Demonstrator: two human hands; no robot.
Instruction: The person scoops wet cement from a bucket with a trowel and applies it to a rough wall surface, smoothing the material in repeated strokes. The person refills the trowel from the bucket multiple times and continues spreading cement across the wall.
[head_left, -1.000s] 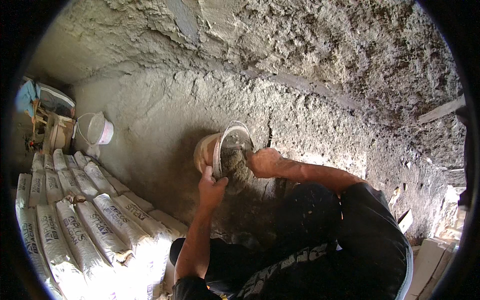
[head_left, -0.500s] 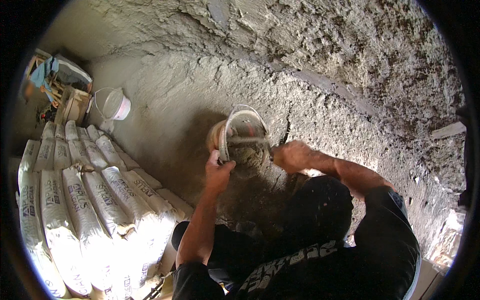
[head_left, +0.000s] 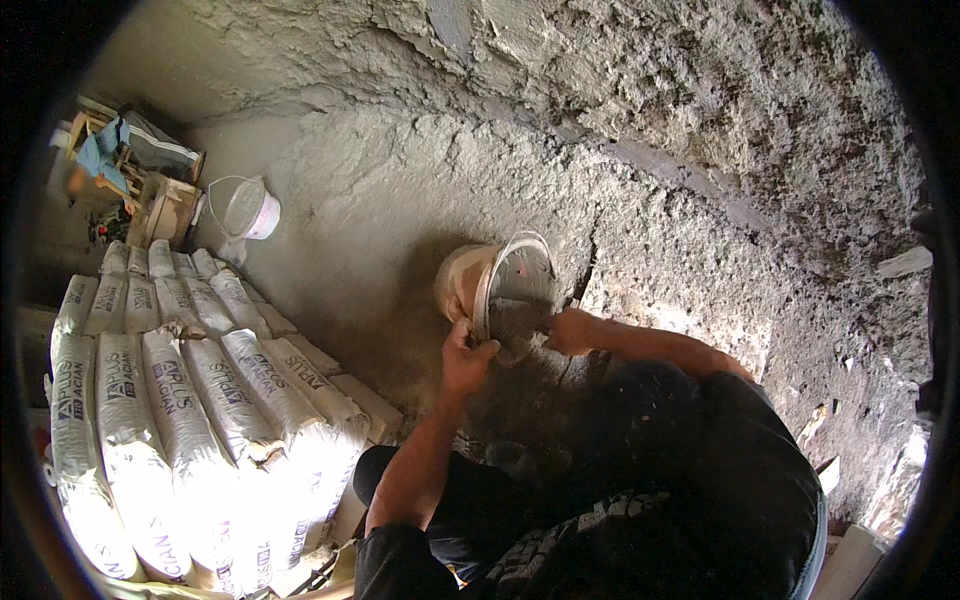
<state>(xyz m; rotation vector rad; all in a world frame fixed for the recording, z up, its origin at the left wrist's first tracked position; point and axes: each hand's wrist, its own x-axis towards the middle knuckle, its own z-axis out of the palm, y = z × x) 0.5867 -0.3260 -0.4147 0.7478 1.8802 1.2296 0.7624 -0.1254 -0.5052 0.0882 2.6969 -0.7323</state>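
Observation:
A dusty, mortar-smeared bucket [head_left: 466, 280] lies tipped in front of me, its mouth turned toward the right and its wire handle up around the rim. My left hand [head_left: 467, 358] is closed on the near edge of its rim, thumb toward the opening. At the mouth, my right hand [head_left: 574, 332] is closed around the handle of a trowel, most of that handle hidden by the fingers. The trowel's grey blade [head_left: 516, 316] reaches into the bucket's mouth. Grey residue coats the bucket's inside; how much lies deeper cannot be seen.
Stacked white sacks [head_left: 190, 400] fill the left side. Beyond them stands a second white bucket [head_left: 262, 216] with a raised wire handle, near a wooden box [head_left: 168, 212] and a blue cloth [head_left: 103, 150]. A rough, mortar-covered wall [head_left: 700, 90] rises along the far right.
The bucket has tipped further, showing more of its outer side. My right hand has shifted slightly, and the trowel blade now shows broad and flat in the bucket's mouth. My left hand keeps the rim.

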